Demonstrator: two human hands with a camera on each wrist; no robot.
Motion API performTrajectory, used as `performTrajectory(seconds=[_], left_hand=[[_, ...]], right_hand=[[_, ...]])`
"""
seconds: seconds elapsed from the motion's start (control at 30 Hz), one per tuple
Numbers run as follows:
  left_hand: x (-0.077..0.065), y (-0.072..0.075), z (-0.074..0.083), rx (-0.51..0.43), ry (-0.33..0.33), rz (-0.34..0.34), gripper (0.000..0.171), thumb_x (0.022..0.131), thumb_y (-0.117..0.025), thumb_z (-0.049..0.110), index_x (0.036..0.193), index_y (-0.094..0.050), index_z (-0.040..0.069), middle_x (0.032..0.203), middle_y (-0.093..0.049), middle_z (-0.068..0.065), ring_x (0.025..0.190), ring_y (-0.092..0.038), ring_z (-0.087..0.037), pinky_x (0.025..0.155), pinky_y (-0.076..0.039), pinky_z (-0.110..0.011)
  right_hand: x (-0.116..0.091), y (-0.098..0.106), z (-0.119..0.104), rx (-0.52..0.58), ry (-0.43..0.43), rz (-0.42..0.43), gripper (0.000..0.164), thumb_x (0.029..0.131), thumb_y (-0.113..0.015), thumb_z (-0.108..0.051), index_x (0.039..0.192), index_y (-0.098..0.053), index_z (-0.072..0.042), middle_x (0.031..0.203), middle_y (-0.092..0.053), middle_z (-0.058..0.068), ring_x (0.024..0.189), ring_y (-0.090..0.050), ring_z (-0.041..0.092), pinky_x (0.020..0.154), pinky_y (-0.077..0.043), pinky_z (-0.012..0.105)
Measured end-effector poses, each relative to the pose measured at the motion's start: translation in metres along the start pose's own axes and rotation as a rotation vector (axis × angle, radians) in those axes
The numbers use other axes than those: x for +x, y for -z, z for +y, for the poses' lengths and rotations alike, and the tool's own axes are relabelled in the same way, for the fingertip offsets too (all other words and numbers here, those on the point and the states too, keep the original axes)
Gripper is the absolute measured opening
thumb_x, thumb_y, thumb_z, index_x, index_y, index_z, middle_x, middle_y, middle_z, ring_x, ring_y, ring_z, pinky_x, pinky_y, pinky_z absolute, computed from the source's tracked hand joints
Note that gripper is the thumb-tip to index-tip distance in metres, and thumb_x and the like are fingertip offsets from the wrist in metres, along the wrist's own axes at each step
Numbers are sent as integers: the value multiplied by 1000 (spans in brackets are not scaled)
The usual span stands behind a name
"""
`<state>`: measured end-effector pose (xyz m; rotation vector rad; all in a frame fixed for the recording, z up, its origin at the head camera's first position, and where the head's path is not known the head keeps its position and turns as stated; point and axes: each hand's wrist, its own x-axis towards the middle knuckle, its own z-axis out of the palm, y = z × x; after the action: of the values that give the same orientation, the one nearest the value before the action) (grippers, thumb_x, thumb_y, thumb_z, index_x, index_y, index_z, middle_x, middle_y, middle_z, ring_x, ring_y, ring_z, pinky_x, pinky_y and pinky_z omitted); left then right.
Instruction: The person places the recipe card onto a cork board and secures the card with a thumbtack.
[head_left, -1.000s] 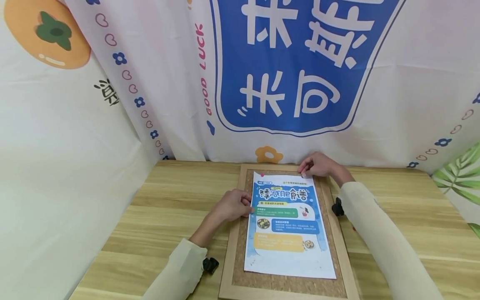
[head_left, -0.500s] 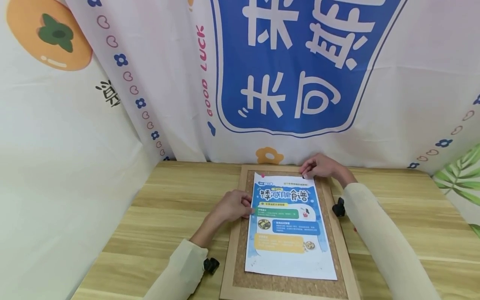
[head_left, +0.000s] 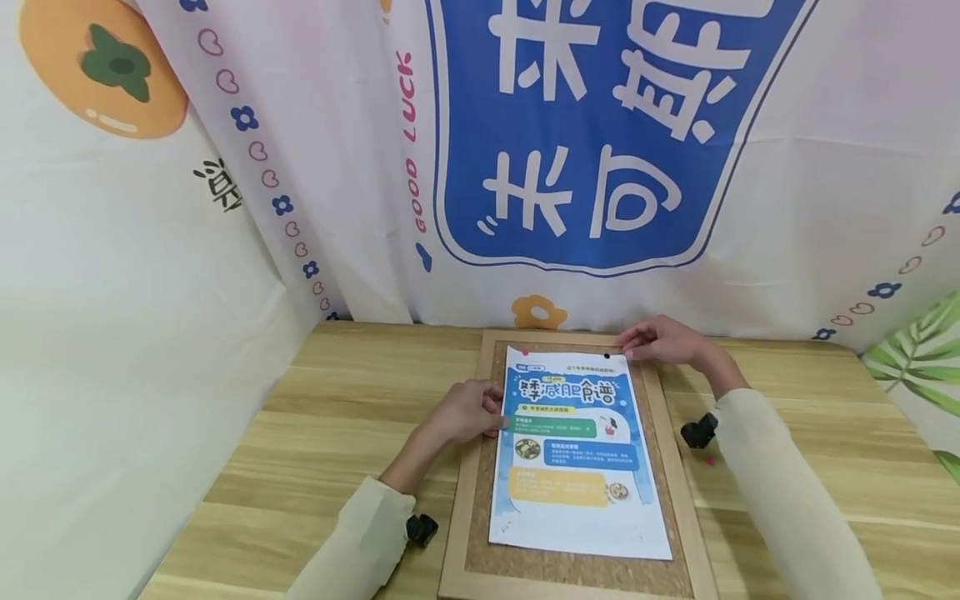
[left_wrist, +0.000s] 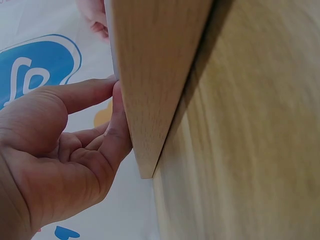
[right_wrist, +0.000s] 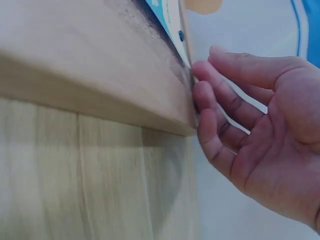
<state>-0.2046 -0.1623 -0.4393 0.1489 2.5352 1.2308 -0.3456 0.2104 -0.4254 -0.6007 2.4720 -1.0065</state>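
A printed poster sheet [head_left: 573,533] in blue, green and yellow lies on a wood-framed corkboard [head_left: 480,533]. At its top left sits a pink pushpin [head_left: 525,352]; at its top right, a black pushpin [head_left: 607,356]. My left hand [head_left: 468,410] pinches the sheet's left edge between thumb and finger, with the other fingers against the frame, as the left wrist view shows. Beside the top right corner is my right hand [head_left: 663,340], its fingers loosely bent and nothing held. In the right wrist view its fingertips [right_wrist: 202,67] are close to the sheet's corner; contact is unclear.
The board lies on a wood-grain table [head_left: 322,417]. A red pushpin [head_left: 709,459] lies on the table right of the board, near the right sleeve. A printed cloth curtain [head_left: 360,208] hangs right behind the table's back edge.
My right hand has let go of the black pushpin and moved to the right, leaving it in the sheet's corner. The left hand stays at the left edge.
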Motion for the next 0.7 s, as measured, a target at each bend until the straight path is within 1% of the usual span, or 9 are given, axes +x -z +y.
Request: performTrajectory(seconds=[0.2,0.27,0.33,0.47,0.6,0.7], left_hand=[[-1,2,2,-19,10,-8,42,95,-80,5,133,-65,-2,95,-75,-9,74,-72,-16,70,-64,-28],[-1,2,1,-16,1,-9,43,94,-81,5,134,-64,-2,95,-75,-9,73,-72,-16,70,-64,-28],[-1,1,1,-13,-4,-9,43,94,-81,5,134,-65,-1,95,-75,-9,73,-72,-16,70,-63,-28],[-1,2,0,-8,-2,-5,43,94,-81,5,133,-65,-1,95,-76,-10,73,-73,-16,71,-63,-28],[0,2,0,-2,-1,-1,43,94,-81,5,133,-65,-2,95,-76,-10,73,-73,-16,70,-63,-28],[-1,2,1,-1,-3,0,42,94,-81,5,132,-65,-2,96,-76,-10,73,-73,-16,70,-63,-28]], right_hand=[[-19,3,4,-9,0,7,43,105,-70,-22,140,-66,3,137,-70,24,115,-63,29,93,-57,38],[-26,3,5,-8,-6,17,44,105,-69,-23,141,-64,4,138,-68,25,115,-62,29,92,-57,38],[-33,2,7,-12,-9,27,45,106,-67,-22,142,-63,5,139,-68,26,115,-62,29,91,-57,39],[-46,-1,9,-29,-15,57,45,106,-68,-25,141,-64,3,135,-69,24,112,-63,29,90,-58,39],[-57,-4,13,-45,-11,85,45,104,-70,-26,140,-66,1,131,-71,19,111,-63,27,89,-58,35],[-64,-6,15,-51,-5,90,43,104,-70,-25,139,-67,0,130,-72,17,112,-63,26,89,-57,33]])
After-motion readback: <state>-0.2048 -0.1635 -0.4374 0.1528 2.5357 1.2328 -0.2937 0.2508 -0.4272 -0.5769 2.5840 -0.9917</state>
